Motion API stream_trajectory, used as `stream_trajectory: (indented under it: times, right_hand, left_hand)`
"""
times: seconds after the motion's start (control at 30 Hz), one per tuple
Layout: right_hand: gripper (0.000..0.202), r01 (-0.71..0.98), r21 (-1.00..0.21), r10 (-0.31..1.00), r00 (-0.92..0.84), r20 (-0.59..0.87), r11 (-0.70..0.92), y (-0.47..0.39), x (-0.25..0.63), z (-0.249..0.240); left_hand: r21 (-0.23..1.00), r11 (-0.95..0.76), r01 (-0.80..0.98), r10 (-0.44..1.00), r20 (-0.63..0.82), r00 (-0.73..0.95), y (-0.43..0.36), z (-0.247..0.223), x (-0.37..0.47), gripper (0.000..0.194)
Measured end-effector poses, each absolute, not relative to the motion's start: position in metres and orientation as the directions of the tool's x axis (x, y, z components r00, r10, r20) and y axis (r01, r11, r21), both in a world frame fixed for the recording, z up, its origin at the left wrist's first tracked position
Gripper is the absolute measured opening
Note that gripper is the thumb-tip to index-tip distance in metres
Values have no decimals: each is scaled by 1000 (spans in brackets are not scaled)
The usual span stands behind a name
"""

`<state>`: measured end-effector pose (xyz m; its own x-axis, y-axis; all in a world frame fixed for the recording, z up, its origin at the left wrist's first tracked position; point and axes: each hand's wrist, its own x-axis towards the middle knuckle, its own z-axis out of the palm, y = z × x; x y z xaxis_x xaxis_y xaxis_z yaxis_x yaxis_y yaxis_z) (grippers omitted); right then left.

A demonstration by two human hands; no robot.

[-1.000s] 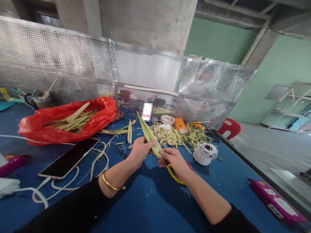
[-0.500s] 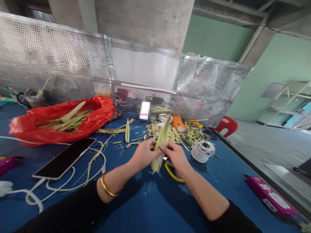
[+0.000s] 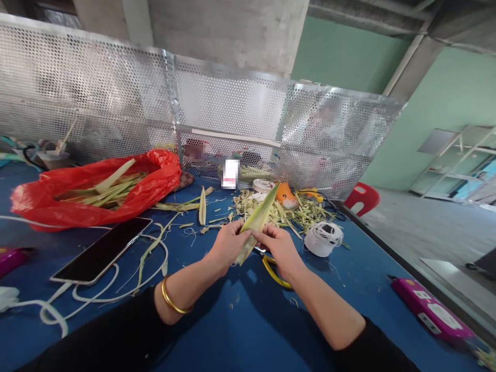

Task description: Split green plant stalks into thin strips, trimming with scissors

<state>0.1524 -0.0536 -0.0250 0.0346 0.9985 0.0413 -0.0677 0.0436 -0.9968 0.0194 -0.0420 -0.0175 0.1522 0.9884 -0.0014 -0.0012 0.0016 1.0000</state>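
In the red bag [image 3: 158,178], leaf strips [image 3: 116,194]; both hands [image 3: 228,243] together, tight on one yellow-green leaf [image 3: 261,213].

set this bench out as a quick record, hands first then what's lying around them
left hand: gripping the leaf
right hand: pinching the same leaf
leaf: yellowish green, tip pointing away from the person
beneath right hand: yellow handle, partly hidden
left side: red bag holding leaf strips; dark-screened phone
right side: white string roll
beyond hands: trimmings heap
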Motion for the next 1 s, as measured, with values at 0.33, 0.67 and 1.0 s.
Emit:
stream_trajectory:
  times: [0.33, 0.67, 1.0]
  right_hand:
    - [30, -78, -995, 998, 27, 65, 67, -56, 147, -23]
    - [30, -140, -989, 997, -51, 64, 56, -57, 146, -26]
    - [30, -68, -995, 996, 47, 77, 80, -58, 145, -29]
  left_hand:
    - [992, 123, -21, 986, -120, 119, -51, -14, 27, 4]
    - [996, 87, 33, 993, -90, 83, -54, -16, 29, 7]
    - [997, 32, 73, 999, -34, 37, -52, -19, 29, 4]
